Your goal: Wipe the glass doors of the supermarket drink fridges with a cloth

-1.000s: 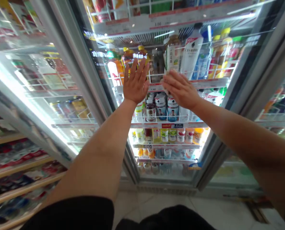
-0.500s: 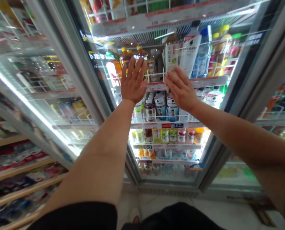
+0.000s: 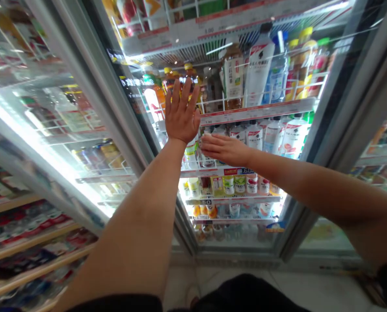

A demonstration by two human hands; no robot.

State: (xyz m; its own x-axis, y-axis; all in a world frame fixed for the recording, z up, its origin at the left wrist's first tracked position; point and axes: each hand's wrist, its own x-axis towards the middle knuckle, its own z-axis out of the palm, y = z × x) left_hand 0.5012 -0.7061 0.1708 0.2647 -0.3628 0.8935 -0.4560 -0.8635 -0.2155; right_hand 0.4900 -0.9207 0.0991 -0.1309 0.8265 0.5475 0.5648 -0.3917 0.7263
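Observation:
My left hand [image 3: 182, 117] lies flat against the glass door [image 3: 167, 47] of a drinks fridge, its fingers spread and nothing in it. To its right and a little lower, my right hand [image 3: 224, 148] is pressed to the same glass with its fingers together. A small pale edge shows by its fingertips; what lies under the palm is hidden. Behind the glass, a brown tea bottle [image 3: 234, 76] and a white bottle with a black cap [image 3: 259, 65] stand on a shelf above my right hand. Dark bottles with yellow caps [image 3: 188, 71] are behind my left fingers.
Metal door frames [image 3: 115, 99] run along both sides of the pane. More fridge doors with drinks stand left and right. At the lower left are wooden shelves [image 3: 34, 242] of packaged goods. Pale floor tiles [image 3: 180, 277] lie below.
My right hand has slid down and left across the glass, from the price strip to the bottle row below. My left hand stays spread on the pane. The view has shifted slightly.

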